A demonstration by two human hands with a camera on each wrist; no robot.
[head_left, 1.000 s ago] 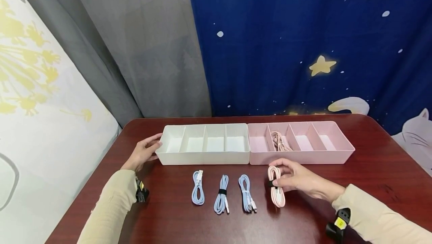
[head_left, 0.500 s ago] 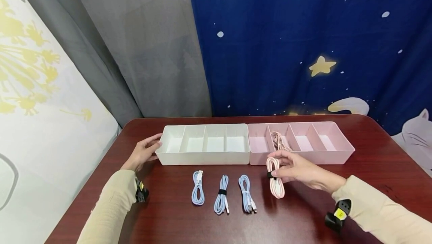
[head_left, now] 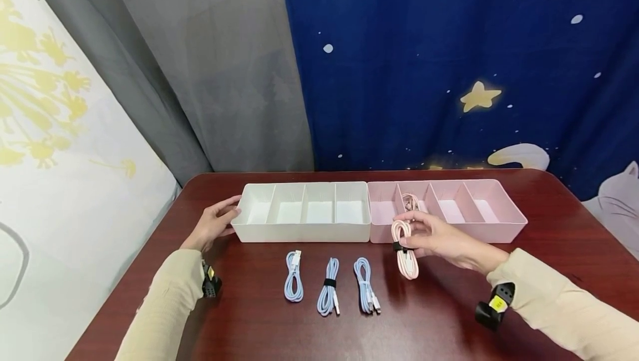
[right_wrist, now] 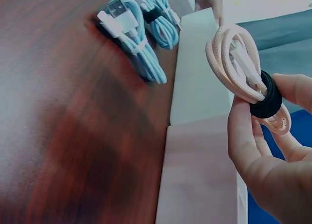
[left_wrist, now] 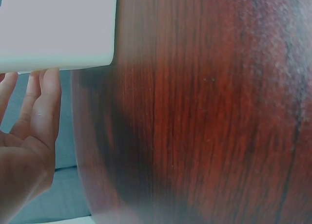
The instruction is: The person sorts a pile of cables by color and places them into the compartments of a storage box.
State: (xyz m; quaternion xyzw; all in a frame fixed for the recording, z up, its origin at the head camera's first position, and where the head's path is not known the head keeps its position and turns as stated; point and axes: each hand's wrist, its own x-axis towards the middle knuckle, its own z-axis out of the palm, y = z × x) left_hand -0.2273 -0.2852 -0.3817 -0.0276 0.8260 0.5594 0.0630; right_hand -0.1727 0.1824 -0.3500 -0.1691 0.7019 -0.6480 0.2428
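My right hand (head_left: 441, 242) pinches a coiled pink charging cable (head_left: 406, 265) between thumb and fingers. In the right wrist view a black strap (right_wrist: 268, 98) bands this cable, and a white plug lies along its loops. The coil hangs in front of the pink divided box (head_left: 479, 232), above the table. Another pink cable (head_left: 410, 201) lies in that box's second compartment from the left, partly hidden by my hand. On the left, my left hand (head_left: 213, 225) rests its extended fingers against the end of the white divided box (head_left: 299, 233).
Three coiled light-blue cables lie in a row before the boxes: a left one (head_left: 293, 280), a middle one (head_left: 328, 293) with a black strap, and a right one (head_left: 366, 289). Both boxes stand end to end on the dark red wooden table (head_left: 259, 328). Curtains hang behind.
My right hand has carried the pink cable up and forward, from above the table to the front of the pink box. The left hand stays at the white box's end.
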